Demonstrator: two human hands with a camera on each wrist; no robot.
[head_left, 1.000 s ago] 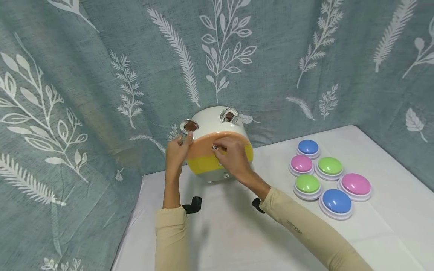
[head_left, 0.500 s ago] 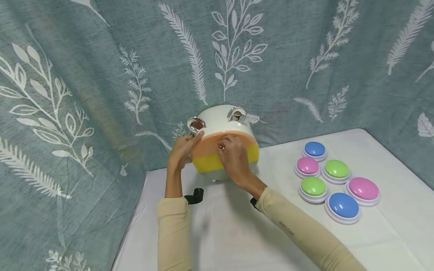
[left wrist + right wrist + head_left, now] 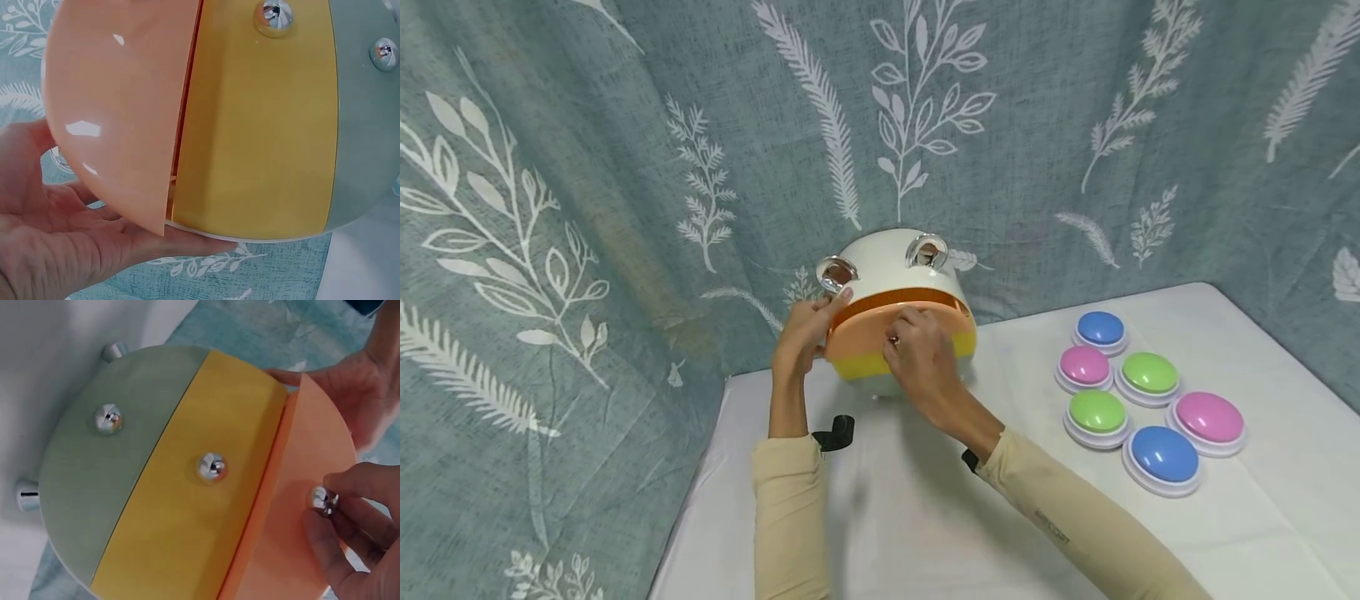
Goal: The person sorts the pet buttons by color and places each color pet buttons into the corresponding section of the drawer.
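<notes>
A rounded white drawer box (image 3: 880, 260) stands near the back of the table. Its front has an orange drawer (image 3: 309, 447), a yellow drawer (image 3: 187, 487) and a green drawer (image 3: 119, 465), each with a silver knob. My right hand (image 3: 921, 358) pinches the orange drawer's knob (image 3: 320, 499) between thumb and fingers. That drawer sticks out a little, with a dark gap along its upper edge in the head view. At the box's left side, my left hand (image 3: 801, 337) grips the wall, thumb near the top front edge. The drawer's inside is mostly hidden.
Two silver rings, one being the left ring (image 3: 837, 273), sit on top of the box. Several domed push buttons on white bases, such as a blue button (image 3: 1165, 454), stand on the white table (image 3: 895, 517) at right. A teal leaf-patterned curtain (image 3: 760, 167) hangs behind.
The orange drawer has come forward from flush, opening a gap at its top, with the right hand on its knob. The left hand moved slightly down the box's side. The head view shifted.
</notes>
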